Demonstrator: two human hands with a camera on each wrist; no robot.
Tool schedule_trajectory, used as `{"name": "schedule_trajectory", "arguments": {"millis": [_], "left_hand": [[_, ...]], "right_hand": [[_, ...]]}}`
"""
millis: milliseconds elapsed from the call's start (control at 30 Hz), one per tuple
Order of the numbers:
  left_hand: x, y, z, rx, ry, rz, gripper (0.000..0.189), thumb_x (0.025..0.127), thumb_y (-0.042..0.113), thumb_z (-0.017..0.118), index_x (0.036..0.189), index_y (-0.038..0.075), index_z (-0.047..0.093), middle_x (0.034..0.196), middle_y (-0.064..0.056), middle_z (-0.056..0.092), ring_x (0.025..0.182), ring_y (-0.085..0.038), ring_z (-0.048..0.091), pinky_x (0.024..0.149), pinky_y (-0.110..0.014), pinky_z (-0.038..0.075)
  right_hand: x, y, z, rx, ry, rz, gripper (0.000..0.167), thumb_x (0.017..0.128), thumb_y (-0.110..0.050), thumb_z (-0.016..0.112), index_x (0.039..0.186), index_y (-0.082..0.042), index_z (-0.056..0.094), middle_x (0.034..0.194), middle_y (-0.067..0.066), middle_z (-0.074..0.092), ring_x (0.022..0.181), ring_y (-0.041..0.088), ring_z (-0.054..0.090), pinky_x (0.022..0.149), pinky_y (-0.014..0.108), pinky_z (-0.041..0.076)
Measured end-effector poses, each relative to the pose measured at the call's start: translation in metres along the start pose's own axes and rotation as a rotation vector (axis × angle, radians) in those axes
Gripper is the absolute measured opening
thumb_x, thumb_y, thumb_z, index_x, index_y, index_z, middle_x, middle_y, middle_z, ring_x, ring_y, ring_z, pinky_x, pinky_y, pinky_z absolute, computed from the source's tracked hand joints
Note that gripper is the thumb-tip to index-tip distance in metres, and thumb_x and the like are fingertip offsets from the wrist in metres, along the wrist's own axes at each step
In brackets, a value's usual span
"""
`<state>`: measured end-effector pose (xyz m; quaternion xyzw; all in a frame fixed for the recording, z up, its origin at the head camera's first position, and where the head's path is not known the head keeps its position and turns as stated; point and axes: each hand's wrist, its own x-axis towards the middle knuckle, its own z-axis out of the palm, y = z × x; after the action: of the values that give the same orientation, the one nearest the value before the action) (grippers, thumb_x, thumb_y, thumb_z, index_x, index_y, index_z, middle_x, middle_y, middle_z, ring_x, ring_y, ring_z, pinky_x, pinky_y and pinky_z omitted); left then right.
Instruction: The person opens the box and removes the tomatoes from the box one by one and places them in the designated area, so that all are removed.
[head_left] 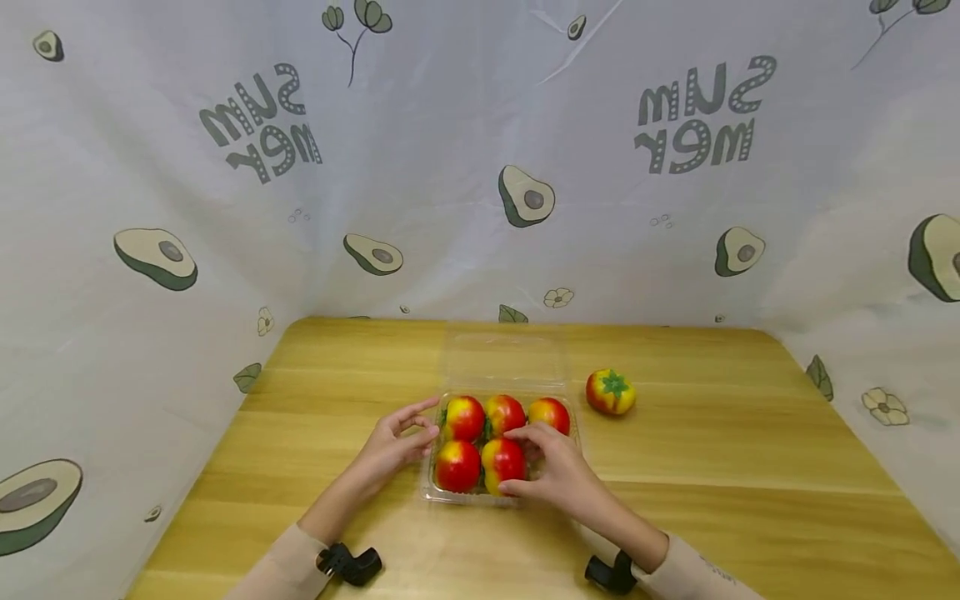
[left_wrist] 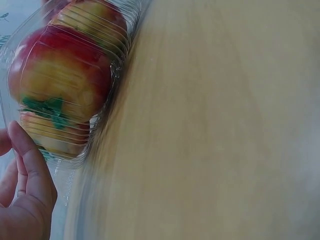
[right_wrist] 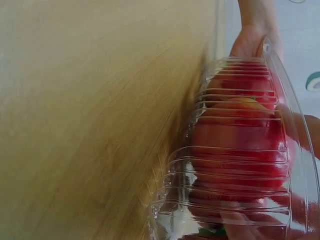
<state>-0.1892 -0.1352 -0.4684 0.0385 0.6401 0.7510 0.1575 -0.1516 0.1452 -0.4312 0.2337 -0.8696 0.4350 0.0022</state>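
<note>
Head view, clamshell box point(head_left: 442, 498): on the counter point(head_left: 337, 533), lid point(head_left: 506, 358) open at the far side; we count five persimmon-like fruits point(head_left: 465, 418) inside.
Right hand point(head_left: 562, 475): thumb and fingers curved round the front middle fruit point(head_left: 499, 465).
Left hand point(head_left: 397, 442): loosely spread, empty.
Sixth fruit point(head_left: 611, 392): right of box.
Left wrist view, left hand: beside rim; contact we cannot tell.
Right wrist view, box: fruit behind ribbed wall.

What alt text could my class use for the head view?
A person's right hand curls around one of five red-and-yellow fruits in an open clear plastic box; the left hand is by its left edge. A sixth lies on the wooden table to the right.
</note>
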Motion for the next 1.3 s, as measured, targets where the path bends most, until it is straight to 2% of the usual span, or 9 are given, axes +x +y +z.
{"name": "schedule_trajectory", "arguments": {"millis": [300, 533, 767, 1000, 1300], "left_hand": [[-0.0010, -0.0007, -0.0015, 0.012, -0.014, 0.016, 0.059, 0.094, 0.009, 0.070, 0.148, 0.006, 0.047, 0.103, -0.007, 0.055, 0.073, -0.013, 0.057, 0.067, -0.020, 0.055], [-0.0007, -0.0008, -0.0013, 0.017, -0.011, 0.015, 0.058, 0.094, 0.012, 0.071, 0.148, 0.007, 0.048, 0.105, -0.008, 0.055, 0.074, -0.014, 0.056, 0.068, -0.020, 0.054], [-0.0005, -0.0014, -0.0007, 0.021, -0.009, 0.018, 0.058, 0.095, 0.008, 0.069, 0.148, 0.003, 0.046, 0.103, -0.008, 0.055, 0.074, -0.013, 0.056, 0.069, -0.021, 0.056], [0.0045, -0.0008, 0.0011, 0.016, -0.026, 0.019, 0.057, 0.095, 0.008, 0.068, 0.147, 0.003, 0.046, 0.103, -0.008, 0.056, 0.074, -0.013, 0.057, 0.069, -0.021, 0.056], [0.0015, -0.0013, -0.0024, -0.009, -0.023, 0.012, 0.056, 0.096, 0.007, 0.067, 0.148, 0.002, 0.046, 0.103, -0.007, 0.055, 0.072, -0.012, 0.057, 0.069, -0.020, 0.055]], "right_hand": [[-0.0034, 0.0009, -0.0009, -0.003, -0.010, 0.011, 0.059, 0.069, -0.020, 0.093, 0.116, -0.001, 0.063, 0.111, 0.008, 0.064, 0.085, 0.019, 0.063, 0.076, 0.034, 0.059], [-0.0050, 0.0024, -0.0019, 0.007, -0.007, 0.018, 0.058, 0.069, -0.017, 0.093, 0.116, -0.002, 0.061, 0.111, 0.007, 0.064, 0.086, 0.018, 0.064, 0.077, 0.033, 0.059], [-0.0050, 0.0032, -0.0027, 0.003, -0.020, 0.016, 0.063, 0.071, -0.021, 0.093, 0.122, 0.001, 0.063, 0.117, 0.012, 0.064, 0.087, 0.020, 0.064, 0.077, 0.033, 0.059], [-0.0049, 0.0070, -0.0070, 0.004, -0.024, 0.023, 0.063, 0.071, -0.021, 0.093, 0.123, 0.001, 0.064, 0.115, 0.012, 0.064, 0.085, 0.022, 0.064, 0.076, 0.035, 0.059], [-0.0025, 0.0034, -0.0059, 0.007, -0.021, 0.024, 0.061, 0.070, -0.019, 0.093, 0.120, 0.001, 0.065, 0.112, 0.011, 0.064, 0.086, 0.022, 0.065, 0.076, 0.033, 0.059]]}}
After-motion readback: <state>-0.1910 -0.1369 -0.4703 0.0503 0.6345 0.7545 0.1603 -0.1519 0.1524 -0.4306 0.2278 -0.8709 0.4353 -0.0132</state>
